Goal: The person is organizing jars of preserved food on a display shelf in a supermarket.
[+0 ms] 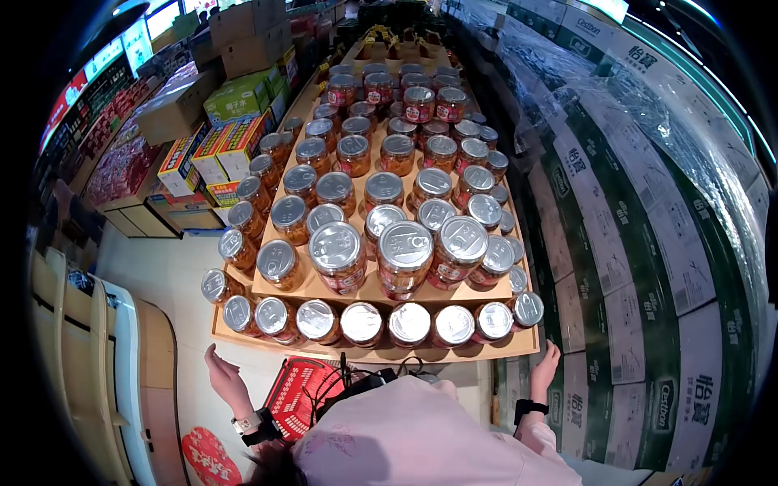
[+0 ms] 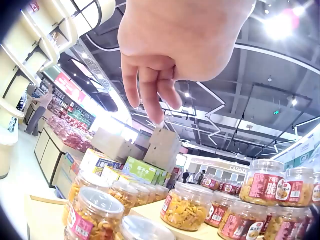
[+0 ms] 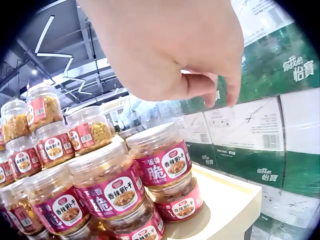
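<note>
1. So, hands first: the left hand (image 1: 223, 377) hangs loose, fingers relaxed and a bit apart, holding nothing. It sits off the front-left corner of the pale tiered wooden display stand (image 1: 486, 350), not touching it.
2. The right hand (image 1: 545, 364) is bare too, fingers softly bent w/ nothing in them. It's just beside the stand's front-right corner; we can't tell if it brushes the edge.
3. Clear plastic snack jars w/ silver foil lids and red labels (image 1: 362, 324) fill every tier, and we see no obvious gap in the front row.
4. Nearest the left hand is the front-left jar (image 1: 239, 314). Nearest the right hand is the front-right jar (image 1: 527, 309), close but untouched, since the right wrist view shows air between hand and lids.
5. A red plastic shopping basket (image 1: 296, 393) sits low in front of the person, between the hands. We can't make out its contents.
6. Green-and-white cardboard cartons (image 1: 648, 243) are stacked along the right side.
7. Our read: very early stage. No jar is gripped or lifted, so all the handling is left.
</note>
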A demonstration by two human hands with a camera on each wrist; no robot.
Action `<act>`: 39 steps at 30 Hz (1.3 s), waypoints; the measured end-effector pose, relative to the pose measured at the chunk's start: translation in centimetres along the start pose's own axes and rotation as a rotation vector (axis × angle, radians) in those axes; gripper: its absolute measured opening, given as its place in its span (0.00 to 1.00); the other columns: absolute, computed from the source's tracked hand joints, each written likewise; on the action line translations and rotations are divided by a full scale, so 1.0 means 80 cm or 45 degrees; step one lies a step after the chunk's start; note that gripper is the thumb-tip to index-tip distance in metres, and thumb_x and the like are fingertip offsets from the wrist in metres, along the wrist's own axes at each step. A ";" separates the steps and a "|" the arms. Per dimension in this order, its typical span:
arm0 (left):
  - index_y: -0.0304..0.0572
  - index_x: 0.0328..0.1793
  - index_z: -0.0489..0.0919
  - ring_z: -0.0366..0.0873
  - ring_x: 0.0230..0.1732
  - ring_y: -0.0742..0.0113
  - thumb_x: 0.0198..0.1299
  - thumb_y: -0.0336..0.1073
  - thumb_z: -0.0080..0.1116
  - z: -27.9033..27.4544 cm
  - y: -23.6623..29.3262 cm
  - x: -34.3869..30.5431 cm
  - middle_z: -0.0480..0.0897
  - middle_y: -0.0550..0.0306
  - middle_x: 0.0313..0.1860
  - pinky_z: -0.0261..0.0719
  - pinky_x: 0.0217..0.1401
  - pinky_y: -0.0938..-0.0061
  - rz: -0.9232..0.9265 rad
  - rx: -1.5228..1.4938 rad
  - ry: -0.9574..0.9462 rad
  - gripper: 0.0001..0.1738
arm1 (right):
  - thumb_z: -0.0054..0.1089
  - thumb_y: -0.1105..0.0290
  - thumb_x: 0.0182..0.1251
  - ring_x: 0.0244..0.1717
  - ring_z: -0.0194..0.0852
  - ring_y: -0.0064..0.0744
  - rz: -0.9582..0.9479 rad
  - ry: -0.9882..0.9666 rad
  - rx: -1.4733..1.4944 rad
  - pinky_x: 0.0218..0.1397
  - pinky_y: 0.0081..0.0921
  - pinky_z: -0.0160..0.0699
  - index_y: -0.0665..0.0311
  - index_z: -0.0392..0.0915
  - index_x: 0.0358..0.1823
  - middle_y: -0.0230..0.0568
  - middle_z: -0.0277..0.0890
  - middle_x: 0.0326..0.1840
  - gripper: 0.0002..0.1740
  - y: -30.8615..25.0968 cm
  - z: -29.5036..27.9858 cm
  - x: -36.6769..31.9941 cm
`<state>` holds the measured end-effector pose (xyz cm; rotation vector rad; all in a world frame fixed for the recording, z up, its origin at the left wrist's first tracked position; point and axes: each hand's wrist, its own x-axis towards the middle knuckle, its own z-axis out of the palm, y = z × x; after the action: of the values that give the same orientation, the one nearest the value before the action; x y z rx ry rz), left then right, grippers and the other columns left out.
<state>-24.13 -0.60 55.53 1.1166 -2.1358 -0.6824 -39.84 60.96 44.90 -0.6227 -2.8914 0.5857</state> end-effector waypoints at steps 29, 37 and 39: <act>0.38 0.54 0.76 0.75 0.52 0.60 0.68 0.36 0.46 -0.015 -0.035 0.033 0.80 0.52 0.47 0.52 0.73 0.58 0.227 0.491 -0.007 0.14 | 0.52 0.82 0.53 0.70 0.50 0.56 -0.335 0.266 0.103 0.71 0.43 0.54 0.67 0.54 0.69 0.56 0.54 0.68 0.38 -0.111 -0.009 0.055; 0.41 0.58 0.74 0.75 0.53 0.60 0.67 0.35 0.47 -0.028 -0.102 0.082 0.80 0.53 0.47 0.52 0.73 0.58 0.185 0.443 0.030 0.15 | 0.51 0.81 0.54 0.67 0.56 0.57 -0.346 0.259 0.158 0.66 0.41 0.61 0.67 0.55 0.68 0.56 0.56 0.66 0.36 -0.172 0.019 0.013; 0.41 0.58 0.73 0.75 0.53 0.61 0.66 0.34 0.47 -0.038 -0.117 0.094 0.80 0.54 0.47 0.53 0.73 0.57 0.154 0.432 0.025 0.16 | 0.51 0.82 0.54 0.68 0.55 0.55 -0.348 0.245 0.268 0.67 0.39 0.60 0.66 0.55 0.69 0.56 0.56 0.66 0.37 -0.190 0.029 -0.004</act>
<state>-20.37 -12.19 53.31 1.1462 -2.3367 -0.2568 -45.60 47.26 48.80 -0.2345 -2.6263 0.7314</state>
